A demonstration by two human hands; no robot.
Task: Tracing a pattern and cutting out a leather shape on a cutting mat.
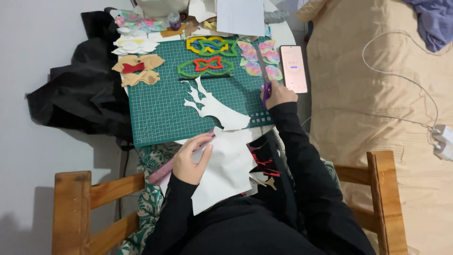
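Note:
My left hand [189, 158] holds a white sheet [226, 172] with a pink strip [165, 169] against my lap, at the near edge of the green cutting mat [160, 113]. A jagged white offcut [214, 109] lies on the mat beyond it. My right hand [278, 93] grips purple-handled scissors [265, 78] at the mat's right edge, blades pointing away toward pastel butterfly cutouts [259, 59]. Yellow, green and red bow outlines [207, 56] lie at the mat's far side.
A phone [293, 68] lies right of the mat. Tan and white bow cutouts [137, 61] sit at the mat's left. Black cloth [75, 94] hangs left. A wooden chair frame [75, 208] surrounds me. A beige bed [377, 94] with a white cable is at right.

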